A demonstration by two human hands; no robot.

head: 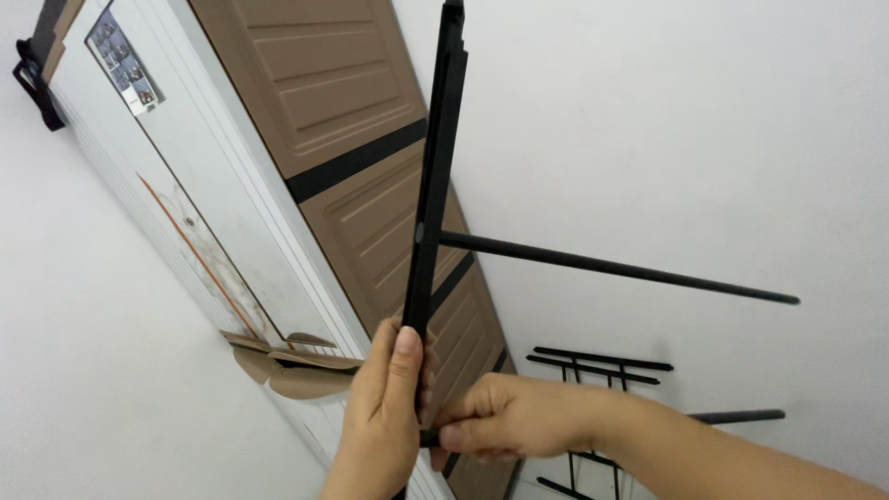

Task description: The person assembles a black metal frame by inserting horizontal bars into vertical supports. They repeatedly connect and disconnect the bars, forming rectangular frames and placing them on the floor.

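I hold a long black metal bar [435, 167] upright in front of a door. My left hand [381, 421] wraps around its lower part, thumb pressed along the bar. At the very bottom end, my right hand [500, 418] pinches the bar, its forearm reaching in from the right. A thin black rod [630, 270] sticks out sideways from the bar's middle toward the right.
Behind the bar stands a brown panelled door [324, 93] in a white frame [213, 176]. Torn cardboard pieces [292, 366] hang off the frame. A black metal rack [597, 366] leans against the white wall [667, 120] beyond my right arm. A sheet of small photos [125, 57] is stuck up at the top left.
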